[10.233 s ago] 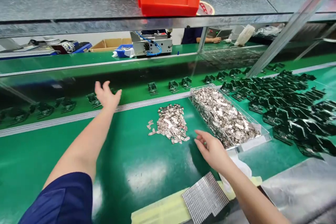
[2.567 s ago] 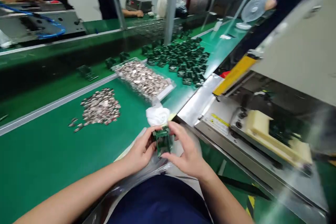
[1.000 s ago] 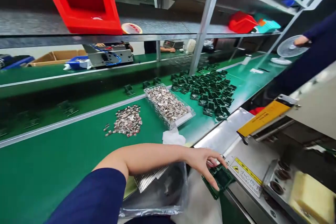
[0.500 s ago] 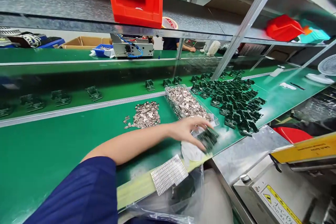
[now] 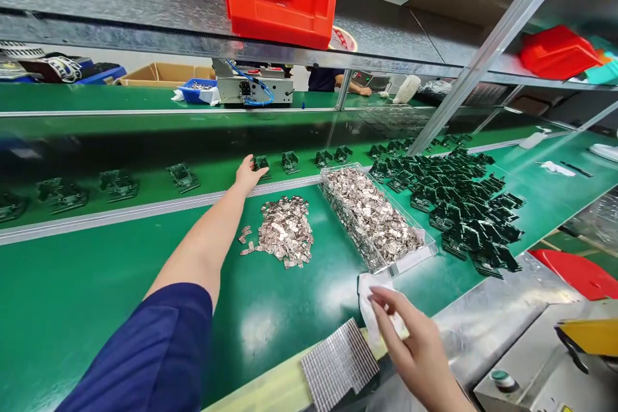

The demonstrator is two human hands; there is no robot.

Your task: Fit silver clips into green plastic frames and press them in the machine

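Observation:
My left hand [image 5: 247, 176] reaches over the rail to the far green strip. Its thumb and fingers are closed on the edge of a small green circuit board [image 5: 261, 163] there. Low on the right, my right hand [image 5: 415, 338] hovers over a crumpled white cloth [image 5: 369, 302], thumb and forefinger brought together in a pinch. Whatever is between those fingertips, if anything, is too small to make out. Just left of it lies a sheet of small silver blocks [image 5: 339, 365] on a yellowish strip [image 5: 263, 386] at the bench edge.
A clear tray [image 5: 405, 264] holds many small metal pieces, with a loose pile [image 5: 288, 232] beside it. Stacked circuit boards [image 5: 463, 199] cover the right bench. More boards [image 5: 182, 176] stand along the far strip. A red bin [image 5: 284, 19] hangs overhead; a metal post [image 5: 497, 45] slants down.
My left hand has gone from the front of the tray to the far strip, carrying the circuit board. My right hand has come into view at lower right. The view has shifted slightly.

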